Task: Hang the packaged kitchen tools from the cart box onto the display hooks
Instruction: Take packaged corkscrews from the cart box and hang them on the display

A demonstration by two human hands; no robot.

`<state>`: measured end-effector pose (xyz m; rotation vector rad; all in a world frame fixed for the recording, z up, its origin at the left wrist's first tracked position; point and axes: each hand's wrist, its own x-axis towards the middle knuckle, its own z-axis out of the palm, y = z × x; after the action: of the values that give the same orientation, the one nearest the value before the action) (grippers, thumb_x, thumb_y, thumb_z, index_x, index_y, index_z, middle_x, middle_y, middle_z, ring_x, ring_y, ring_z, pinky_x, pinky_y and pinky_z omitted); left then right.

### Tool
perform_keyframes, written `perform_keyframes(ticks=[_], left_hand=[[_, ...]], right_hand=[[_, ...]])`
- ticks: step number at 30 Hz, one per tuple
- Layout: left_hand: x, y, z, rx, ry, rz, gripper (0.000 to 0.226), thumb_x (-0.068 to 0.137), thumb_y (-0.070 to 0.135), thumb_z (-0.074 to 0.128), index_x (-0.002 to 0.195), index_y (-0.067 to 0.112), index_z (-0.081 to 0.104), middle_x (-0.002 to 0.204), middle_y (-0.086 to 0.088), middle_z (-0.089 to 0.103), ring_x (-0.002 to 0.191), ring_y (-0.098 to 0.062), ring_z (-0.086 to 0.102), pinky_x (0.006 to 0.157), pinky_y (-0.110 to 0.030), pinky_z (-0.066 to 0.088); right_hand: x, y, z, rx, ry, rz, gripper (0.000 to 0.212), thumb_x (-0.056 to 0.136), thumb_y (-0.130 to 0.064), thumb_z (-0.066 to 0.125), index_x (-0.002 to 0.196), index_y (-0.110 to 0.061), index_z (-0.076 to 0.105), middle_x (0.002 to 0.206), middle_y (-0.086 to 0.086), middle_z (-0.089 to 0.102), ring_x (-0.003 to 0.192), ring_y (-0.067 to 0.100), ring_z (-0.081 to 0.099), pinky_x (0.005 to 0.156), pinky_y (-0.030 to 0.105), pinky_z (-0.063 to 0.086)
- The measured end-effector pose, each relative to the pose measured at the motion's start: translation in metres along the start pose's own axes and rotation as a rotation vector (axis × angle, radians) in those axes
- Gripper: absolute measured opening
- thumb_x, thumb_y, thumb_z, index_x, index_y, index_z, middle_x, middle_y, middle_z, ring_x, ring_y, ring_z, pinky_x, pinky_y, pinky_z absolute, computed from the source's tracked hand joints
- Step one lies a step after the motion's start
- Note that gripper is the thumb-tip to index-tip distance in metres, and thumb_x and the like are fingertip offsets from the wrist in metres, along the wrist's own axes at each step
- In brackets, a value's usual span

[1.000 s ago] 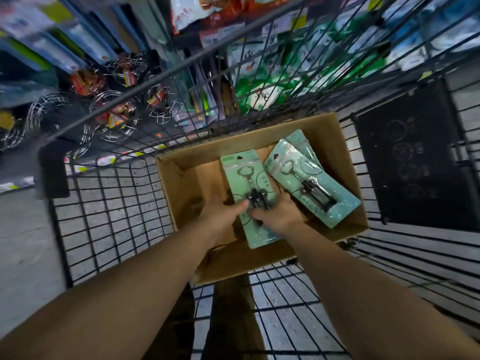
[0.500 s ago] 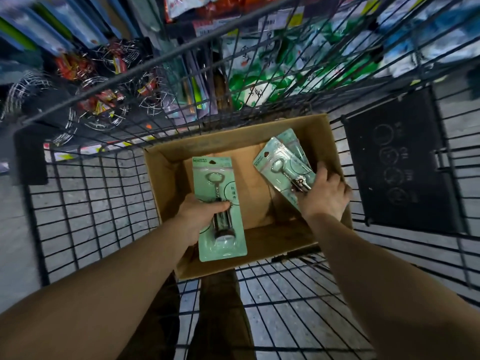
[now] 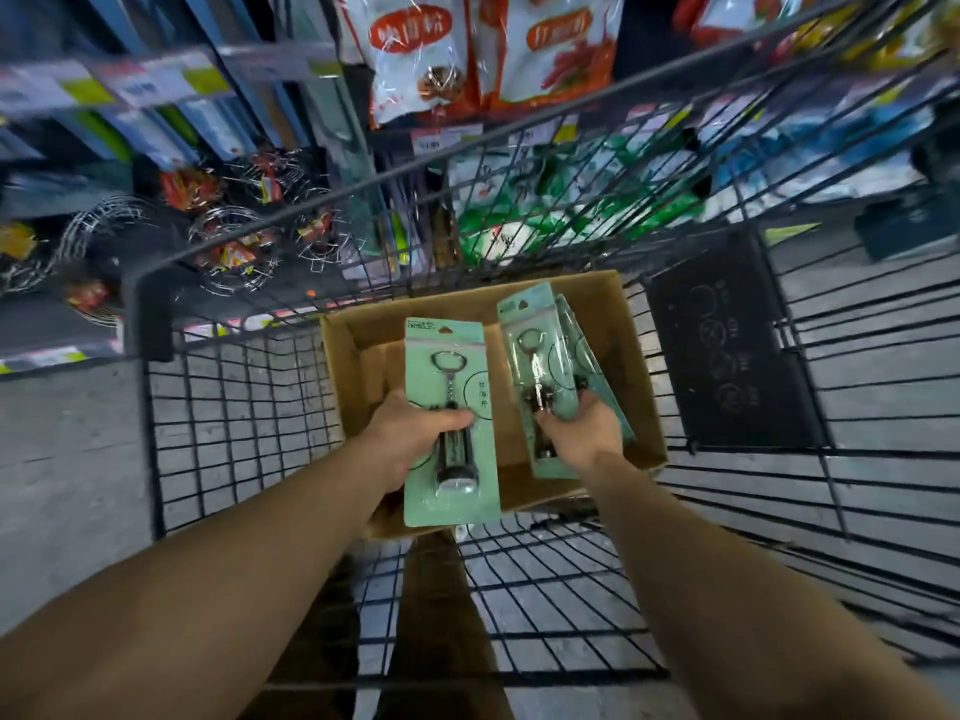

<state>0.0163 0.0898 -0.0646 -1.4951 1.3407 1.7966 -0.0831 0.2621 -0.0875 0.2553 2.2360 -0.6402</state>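
Observation:
A brown cardboard box (image 3: 628, 324) sits in a black wire cart (image 3: 234, 423). My left hand (image 3: 410, 433) grips a mint-green card package with a metal corkscrew (image 3: 451, 387), held above the box's near left side. My right hand (image 3: 584, 431) grips a second green corkscrew package (image 3: 535, 330), lifted over the box's right half. Another green package (image 3: 592, 366) lies under it, mostly hidden. Display hooks with hanging goods (image 3: 228, 246) are beyond the cart at the upper left.
Wire whisks and strainers (image 3: 93, 236) hang at the left shelf. Snack bags (image 3: 415, 49) hang at the top middle. Green and blue packs (image 3: 571, 210) show through the cart's far wall. A dark panel (image 3: 727, 345) lines the cart's right side. Grey floor lies left.
My right hand has closed on the second package and raised it from the box. My left hand has lifted its package higher. The view has tilted up toward the shelves.

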Motion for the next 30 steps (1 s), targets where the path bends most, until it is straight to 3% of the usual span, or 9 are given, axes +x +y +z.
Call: perform_keyframes(ticks=[3, 5, 7, 11, 15, 19, 22, 25, 30], left_hand=[[-0.022, 0.001, -0.013, -0.007, -0.025, 0.093, 0.029, 0.075, 0.01, 0.085, 0.097, 0.016, 0.067, 0.089, -0.002, 0.074, 0.071, -0.013, 0.069, 0.055, -0.024, 0.05], [-0.037, -0.001, -0.026, -0.004, -0.047, 0.159, 0.033, 0.075, 0.013, 0.085, 0.102, 0.017, 0.068, 0.089, 0.004, 0.073, 0.072, -0.005, 0.066, 0.054, -0.019, 0.047], [-0.055, -0.003, -0.048, -0.022, -0.058, 0.227, 0.035, 0.074, 0.014, 0.087, 0.101, 0.018, 0.066, 0.09, 0.006, 0.071, 0.08, -0.007, 0.064, 0.063, -0.021, 0.047], [-0.093, -0.013, -0.113, -0.047, -0.063, 0.345, 0.044, 0.069, 0.021, 0.09, 0.103, 0.019, 0.063, 0.099, 0.002, 0.07, 0.091, -0.011, 0.062, 0.082, -0.026, 0.043], [-0.146, -0.031, -0.217, -0.034, -0.037, 0.543, 0.022, 0.078, 0.011, 0.083, 0.093, 0.02, 0.07, 0.082, 0.009, 0.075, 0.073, -0.001, 0.07, 0.064, -0.015, 0.053], [-0.204, -0.057, -0.352, -0.099, 0.134, 0.688, 0.027, 0.078, 0.008, 0.083, 0.081, 0.027, 0.063, 0.069, 0.017, 0.071, 0.069, -0.003, 0.069, 0.073, -0.017, 0.056], [-0.252, -0.08, -0.471, -0.174, 0.284, 0.742, 0.039, 0.068, 0.03, 0.092, 0.093, 0.024, 0.064, 0.089, 0.005, 0.077, 0.087, -0.01, 0.072, 0.086, -0.028, 0.057], [-0.303, -0.101, -0.574, -0.267, 0.423, 0.81, 0.034, 0.074, 0.022, 0.088, 0.099, 0.02, 0.065, 0.106, -0.006, 0.076, 0.1, -0.021, 0.072, 0.092, -0.037, 0.056], [-0.373, -0.131, -0.704, -0.436, 0.625, 0.879, 0.045, 0.076, 0.024, 0.086, 0.112, 0.017, 0.059, 0.105, -0.004, 0.074, 0.093, -0.019, 0.07, 0.083, -0.035, 0.056]], right_hand=[[-0.039, -0.01, -0.001, 0.105, -0.065, -0.077, 0.058, 0.086, -0.026, 0.071, 0.136, -0.01, 0.047, 0.119, 0.002, 0.062, 0.083, 0.012, 0.059, 0.098, 0.034, 0.049], [-0.068, -0.023, 0.004, 0.185, -0.079, -0.121, 0.059, 0.087, -0.017, 0.071, 0.139, -0.013, 0.044, 0.116, -0.01, 0.054, 0.093, 0.01, 0.054, 0.098, 0.026, 0.041], [-0.105, -0.042, 0.013, 0.248, -0.075, -0.177, 0.06, 0.086, -0.012, 0.07, 0.139, -0.017, 0.044, 0.109, -0.015, 0.053, 0.109, 0.016, 0.057, 0.093, 0.025, 0.044], [-0.18, -0.078, 0.043, 0.446, -0.093, -0.3, 0.052, 0.09, -0.005, 0.065, 0.136, -0.018, 0.042, 0.092, -0.017, 0.048, 0.081, -0.002, 0.051, 0.077, 0.001, 0.038], [-0.256, -0.116, 0.113, 0.474, -0.093, -0.432, 0.052, 0.08, -0.033, 0.078, 0.123, -0.025, 0.05, 0.115, -0.016, 0.054, 0.106, 0.006, 0.051, 0.097, 0.024, 0.039], [-0.282, -0.176, 0.215, 0.355, -0.107, -0.587, 0.084, 0.052, -0.065, 0.085, 0.122, -0.028, 0.057, 0.125, -0.005, 0.065, 0.116, 0.019, 0.061, 0.101, 0.043, 0.049], [-0.354, -0.256, 0.284, 0.281, -0.202, -0.751, 0.066, 0.05, -0.06, 0.088, 0.103, -0.029, 0.062, 0.105, -0.006, 0.073, 0.1, 0.017, 0.069, 0.093, 0.045, 0.054], [-0.467, -0.329, 0.333, 0.267, -0.272, -0.885, 0.052, 0.066, -0.037, 0.087, 0.109, -0.023, 0.062, 0.107, -0.003, 0.072, 0.1, 0.015, 0.068, 0.094, 0.036, 0.052], [-0.566, -0.415, 0.415, 0.274, -0.428, -1.062, 0.105, 0.048, -0.063, 0.087, 0.136, -0.02, 0.049, 0.135, -0.001, 0.058, 0.122, 0.024, 0.056, 0.103, 0.047, 0.046]])
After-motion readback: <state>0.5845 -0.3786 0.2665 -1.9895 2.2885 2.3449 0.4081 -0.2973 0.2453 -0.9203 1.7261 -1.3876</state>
